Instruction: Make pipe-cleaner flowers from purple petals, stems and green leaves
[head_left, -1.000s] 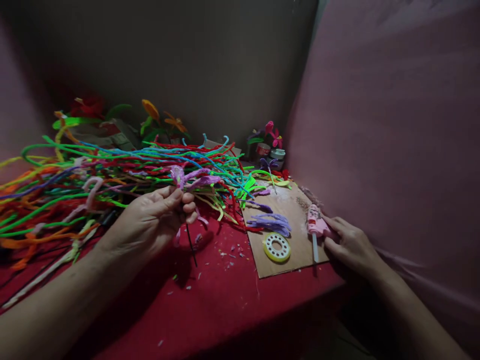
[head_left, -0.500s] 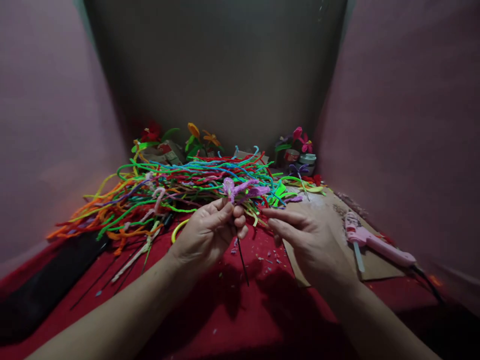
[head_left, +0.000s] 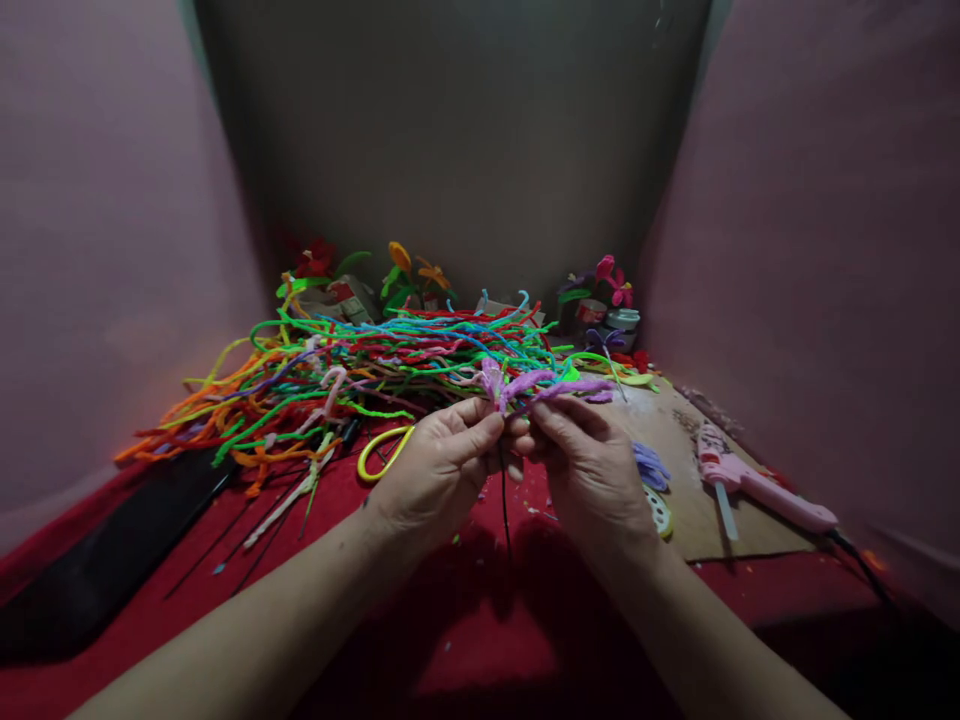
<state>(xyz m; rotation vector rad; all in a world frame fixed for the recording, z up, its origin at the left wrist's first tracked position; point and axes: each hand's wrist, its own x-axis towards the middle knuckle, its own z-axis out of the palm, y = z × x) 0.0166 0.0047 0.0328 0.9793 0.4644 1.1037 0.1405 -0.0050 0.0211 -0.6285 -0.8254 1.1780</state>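
My left hand (head_left: 442, 450) pinches the base of a purple pipe-cleaner flower (head_left: 492, 380) between thumb and fingers. From under those fingers a thin dark wire stem (head_left: 506, 515) hangs almost straight down over the red cloth. Close on the other side, my right hand (head_left: 600, 475) has its thumb and fingertips closed on a purple fuzzy petal (head_left: 577, 390) at the flower's base. Its long loop points right, past my knuckles. The fingertips of both hands nearly meet, and they hide where petal and stem join.
Behind my hands lies a heap of coloured pipe cleaners (head_left: 390, 350). A pink glue gun (head_left: 765, 490) rests on cardboard (head_left: 697, 530) at right, near purple petals (head_left: 651, 466). Yellow scissor handles (head_left: 365, 462) and a black strip (head_left: 112, 560) lie left. Finished flowers (head_left: 400, 258) stand at the back.
My right hand has come left to the flower and now grips a purple petal against its base. In the picture, the flower and my left hand sit slightly farther right.
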